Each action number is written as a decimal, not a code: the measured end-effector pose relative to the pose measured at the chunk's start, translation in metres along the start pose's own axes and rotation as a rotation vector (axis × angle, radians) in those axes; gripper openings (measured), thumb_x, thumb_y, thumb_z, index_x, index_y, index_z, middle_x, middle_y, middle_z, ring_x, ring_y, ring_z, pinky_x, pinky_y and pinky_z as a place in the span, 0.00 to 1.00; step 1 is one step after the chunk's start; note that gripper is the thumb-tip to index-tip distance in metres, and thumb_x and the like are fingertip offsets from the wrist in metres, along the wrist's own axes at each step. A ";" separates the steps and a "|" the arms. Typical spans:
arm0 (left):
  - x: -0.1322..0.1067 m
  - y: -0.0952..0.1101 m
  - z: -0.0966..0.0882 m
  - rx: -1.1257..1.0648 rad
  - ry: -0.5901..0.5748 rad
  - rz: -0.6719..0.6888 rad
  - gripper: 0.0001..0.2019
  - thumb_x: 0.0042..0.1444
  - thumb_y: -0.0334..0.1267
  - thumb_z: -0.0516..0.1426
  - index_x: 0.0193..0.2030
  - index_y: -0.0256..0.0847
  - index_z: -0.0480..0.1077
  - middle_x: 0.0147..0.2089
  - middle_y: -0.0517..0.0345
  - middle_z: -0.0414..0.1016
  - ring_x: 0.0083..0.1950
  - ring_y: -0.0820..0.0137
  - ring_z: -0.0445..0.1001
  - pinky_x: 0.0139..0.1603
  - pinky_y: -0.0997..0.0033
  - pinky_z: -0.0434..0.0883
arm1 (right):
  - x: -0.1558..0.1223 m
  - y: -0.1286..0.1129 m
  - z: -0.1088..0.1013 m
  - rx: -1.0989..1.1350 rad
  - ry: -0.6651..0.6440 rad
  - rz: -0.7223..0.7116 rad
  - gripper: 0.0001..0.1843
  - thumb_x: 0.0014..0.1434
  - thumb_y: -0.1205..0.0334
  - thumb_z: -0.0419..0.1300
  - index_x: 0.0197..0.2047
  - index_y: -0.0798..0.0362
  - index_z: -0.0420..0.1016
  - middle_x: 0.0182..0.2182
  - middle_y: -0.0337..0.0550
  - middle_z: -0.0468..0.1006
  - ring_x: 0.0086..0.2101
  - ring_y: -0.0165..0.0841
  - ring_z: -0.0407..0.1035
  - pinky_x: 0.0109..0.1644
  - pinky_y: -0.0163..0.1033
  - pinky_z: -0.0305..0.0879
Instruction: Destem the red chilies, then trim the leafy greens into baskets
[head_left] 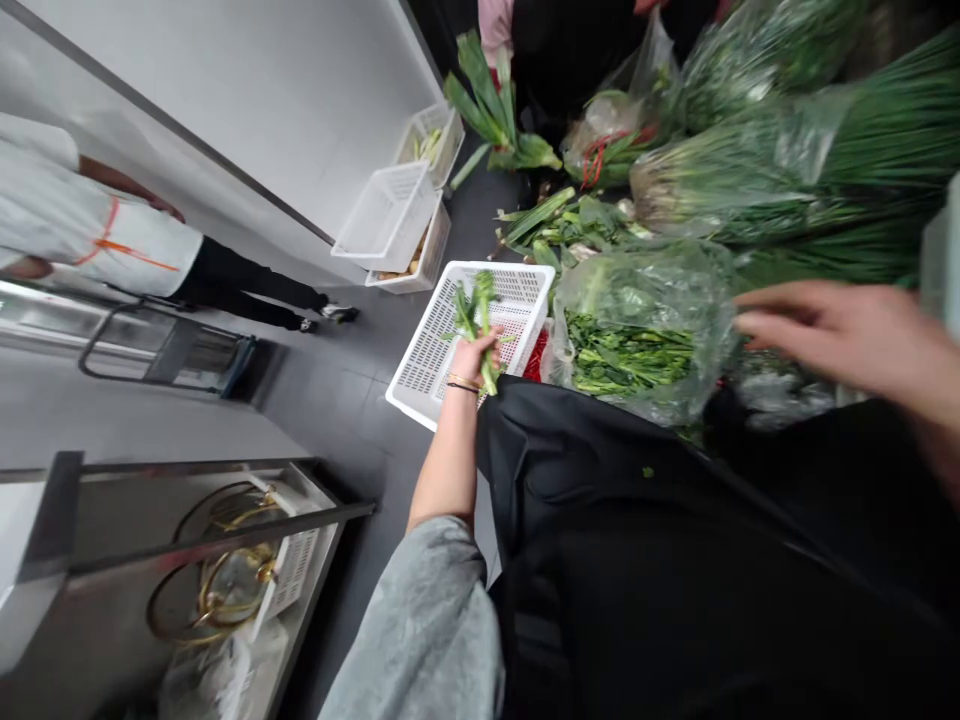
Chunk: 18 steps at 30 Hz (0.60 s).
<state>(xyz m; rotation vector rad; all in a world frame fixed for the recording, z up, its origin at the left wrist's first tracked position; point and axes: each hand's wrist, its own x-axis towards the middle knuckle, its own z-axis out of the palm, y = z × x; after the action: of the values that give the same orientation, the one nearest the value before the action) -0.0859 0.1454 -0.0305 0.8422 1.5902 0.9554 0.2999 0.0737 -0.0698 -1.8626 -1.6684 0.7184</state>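
Gripped in left hand [474,358] over white basket [427,350], one small bunch of green stalks [481,300]; left in plastic bag [645,285] beside basket, many more greens [630,358]; farther from basket, right hand [844,325], thumb near fingers, grasp unclear.

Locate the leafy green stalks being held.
In the head view, the leafy green stalks are in the left hand near the picture's centre, seen over the white basket, to the left of the clear plastic bag of greens.

Left grip [474,358] holding stalks [486,290] over white basket [421,355]; right grip [832,325] near bagged greens [630,352].
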 end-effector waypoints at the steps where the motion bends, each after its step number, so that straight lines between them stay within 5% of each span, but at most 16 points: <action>1: -0.010 -0.004 0.020 -0.078 -0.248 -0.060 0.11 0.50 0.37 0.61 0.37 0.31 0.73 0.22 0.60 0.66 0.18 0.80 0.59 0.17 0.79 0.58 | -0.004 -0.031 0.008 0.234 -0.155 0.026 0.31 0.51 0.37 0.59 0.47 0.53 0.76 0.28 0.50 0.78 0.26 0.31 0.69 0.28 0.38 0.60; 3: -0.033 -0.014 0.062 -0.198 -0.676 -0.197 0.13 0.48 0.40 0.62 0.37 0.31 0.74 0.23 0.59 0.67 0.17 0.81 0.59 0.14 0.80 0.55 | -0.007 -0.075 0.029 0.556 -0.347 0.045 0.30 0.46 0.37 0.63 0.43 0.54 0.76 0.20 0.42 0.74 0.19 0.27 0.64 0.22 0.34 0.57; 6: -0.064 -0.033 0.113 -0.273 -0.942 -0.332 0.16 0.48 0.43 0.62 0.37 0.30 0.74 0.25 0.55 0.71 0.18 0.77 0.64 0.15 0.78 0.59 | -0.004 -0.088 0.053 0.830 -0.307 0.015 0.23 0.50 0.39 0.61 0.27 0.54 0.68 0.14 0.35 0.66 0.16 0.24 0.58 0.20 0.33 0.53; 8: -0.080 -0.044 0.133 -0.326 -0.893 -0.349 0.18 0.50 0.45 0.61 0.39 0.31 0.73 0.25 0.55 0.72 0.18 0.76 0.65 0.15 0.76 0.61 | -0.006 -0.074 0.056 0.764 -0.178 0.016 0.24 0.53 0.41 0.58 0.22 0.53 0.63 0.12 0.34 0.63 0.15 0.24 0.56 0.20 0.33 0.51; 13: -0.108 -0.065 0.155 -0.398 -0.624 -0.242 0.18 0.46 0.48 0.64 0.34 0.37 0.67 0.21 0.60 0.71 0.14 0.78 0.61 0.13 0.78 0.58 | -0.036 -0.045 0.037 0.031 0.117 -0.268 0.20 0.58 0.52 0.55 0.19 0.54 0.67 0.19 0.44 0.70 0.23 0.30 0.64 0.25 0.35 0.50; 18: -0.121 -0.071 0.163 -0.326 -0.401 0.002 0.17 0.45 0.48 0.64 0.31 0.37 0.68 0.20 0.62 0.70 0.14 0.79 0.61 0.13 0.79 0.58 | -0.071 -0.047 0.025 -0.109 0.100 -0.467 0.18 0.60 0.56 0.52 0.22 0.53 0.71 0.21 0.45 0.73 0.27 0.31 0.67 0.25 0.36 0.50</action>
<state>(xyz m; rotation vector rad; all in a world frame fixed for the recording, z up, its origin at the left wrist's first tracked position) 0.0949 0.0340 -0.0652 0.7487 1.0577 0.9457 0.2425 0.0088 -0.0524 -1.4613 -2.0048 0.3401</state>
